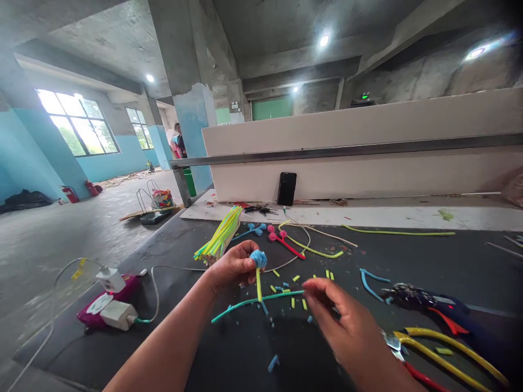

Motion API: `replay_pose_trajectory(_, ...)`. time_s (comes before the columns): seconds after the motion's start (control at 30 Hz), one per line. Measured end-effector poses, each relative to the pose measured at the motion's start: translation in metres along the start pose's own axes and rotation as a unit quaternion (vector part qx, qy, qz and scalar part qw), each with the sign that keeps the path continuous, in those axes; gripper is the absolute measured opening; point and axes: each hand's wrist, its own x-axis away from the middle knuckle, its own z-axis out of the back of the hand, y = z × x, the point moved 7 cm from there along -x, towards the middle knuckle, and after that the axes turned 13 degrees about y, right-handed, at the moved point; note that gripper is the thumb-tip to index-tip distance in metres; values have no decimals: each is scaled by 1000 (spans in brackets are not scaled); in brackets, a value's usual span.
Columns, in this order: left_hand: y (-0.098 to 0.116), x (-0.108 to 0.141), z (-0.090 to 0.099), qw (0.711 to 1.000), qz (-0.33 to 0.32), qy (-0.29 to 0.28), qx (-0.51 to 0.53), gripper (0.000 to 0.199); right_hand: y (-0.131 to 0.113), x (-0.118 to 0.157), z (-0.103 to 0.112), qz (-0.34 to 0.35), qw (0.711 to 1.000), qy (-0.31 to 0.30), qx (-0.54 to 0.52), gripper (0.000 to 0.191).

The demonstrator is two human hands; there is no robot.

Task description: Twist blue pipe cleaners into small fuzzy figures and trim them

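Observation:
My left hand (235,264) pinches a small fluffy blue ball (257,258) between thumb and fingers. A short yellow stem (259,286) hangs from the ball, with a thin blue piece (265,310) below it. My right hand (347,321) is closed at the fingertips on the right end of a long green stem (245,305). This stem crosses the lower end of the yellow one; whether they are joined I cannot tell. Short cut yellow pieces (293,302) and blue bits (273,363) lie scattered between and around the hands.
A yellow-green stem bundle (220,234), blue balls on stems (257,229) and pink ones (278,234) lie behind. A phone (286,188) leans on the white board. Yellow-handled pliers (449,348) and a dark tool (425,299) sit right; a power strip (108,302) with a cable is left.

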Motion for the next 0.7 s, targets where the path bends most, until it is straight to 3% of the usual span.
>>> replay_pose_trajectory(0.13,-2,4,-12,1000,0,-6,12,52,-37,-12,-40,-32,995,-70,-65,16)
replay_pose_trajectory(0.23,-3,4,-13,1000,-4,-5,14,47,-25,-16,-67,-111,980,-100,-129,17)
replay_pose_trajectory(0.3,-4,3,-12,1000,-4,-6,13,44,-12,-13,-80,-171,955,-125,-206,21)
replay_pose_trajectory(0.47,-7,2,-12,1000,8,-1,28,33,1,-4,-83,-264,891,-165,-331,23)
replay_pose_trajectory(0.7,-16,4,-16,998,38,18,38,34,3,2,-81,-323,843,-186,-387,27)
